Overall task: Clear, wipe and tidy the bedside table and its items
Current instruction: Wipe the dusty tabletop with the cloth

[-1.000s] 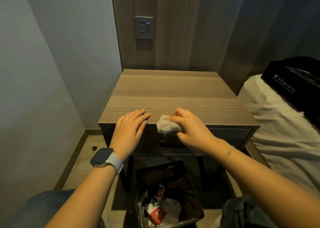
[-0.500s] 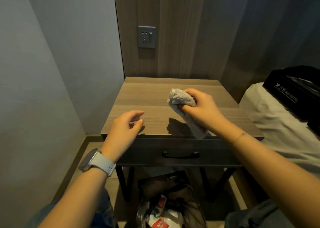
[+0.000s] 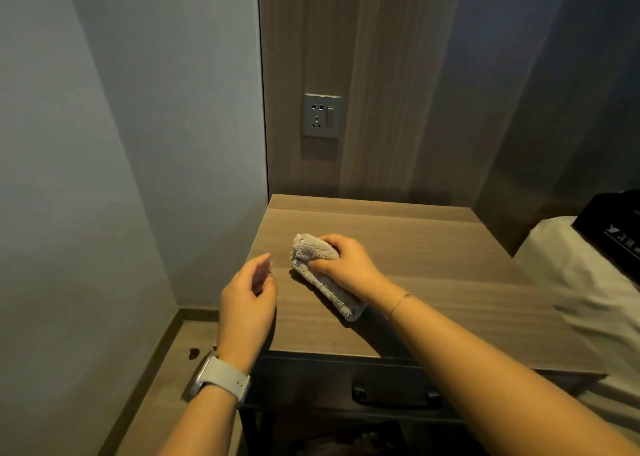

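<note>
A wooden bedside table (image 3: 450, 282) with a dark drawer (image 3: 394, 393) stands against a wood-panelled wall. My right hand (image 3: 346, 265) grips a crumpled grey cloth (image 3: 311, 251) and holds it down on the left part of the tabletop; the cloth's tail trails toward the front under my wrist. My left hand (image 3: 247, 303) hovers over the table's left edge, just left of the cloth, fingers loosely curled and holding nothing. A watch sits on that wrist.
A wall socket (image 3: 321, 116) is above the table. A bed with white linen (image 3: 595, 282) lies to the right, with a black box (image 3: 613, 227) on it. A grey wall closes the left side, and a small dark speck (image 3: 193, 352) lies on the floor.
My right hand brought the cloth from the table's front edge up and then down onto the left of the tabletop. My left hand lifted off the front edge. The view tilted up.
</note>
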The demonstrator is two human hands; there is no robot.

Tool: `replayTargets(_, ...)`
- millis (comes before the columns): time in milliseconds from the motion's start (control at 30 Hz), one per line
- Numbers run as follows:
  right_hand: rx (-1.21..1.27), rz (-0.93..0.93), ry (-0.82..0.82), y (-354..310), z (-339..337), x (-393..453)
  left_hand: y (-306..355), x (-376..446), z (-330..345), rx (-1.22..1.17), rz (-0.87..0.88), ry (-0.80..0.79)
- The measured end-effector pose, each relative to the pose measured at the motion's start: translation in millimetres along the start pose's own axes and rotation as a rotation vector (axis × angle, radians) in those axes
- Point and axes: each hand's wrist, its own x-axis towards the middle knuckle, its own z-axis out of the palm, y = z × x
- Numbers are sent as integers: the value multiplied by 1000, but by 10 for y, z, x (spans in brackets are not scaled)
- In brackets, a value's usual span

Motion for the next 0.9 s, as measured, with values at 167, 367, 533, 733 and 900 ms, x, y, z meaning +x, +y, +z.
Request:
replayTargets(167,81,-2,82,-81,-226,-320,8,-23,-52,-65,-26,-32)
replayTargets(367,201,38,169,-95,-463,-1177,402,-466,-55,-211,-5,-164)
replayTargets(533,276,155,251,21,-535,-1951,715,-1050,40,-320,1,-304)
replayTargets(733,300,199,392,238,-698,-2712,968,-1570,273,-393,-60,-407)
replayTargets(900,287,250,477,532,-1017,-3180,1269,-1946,661,-401,-71,-490)
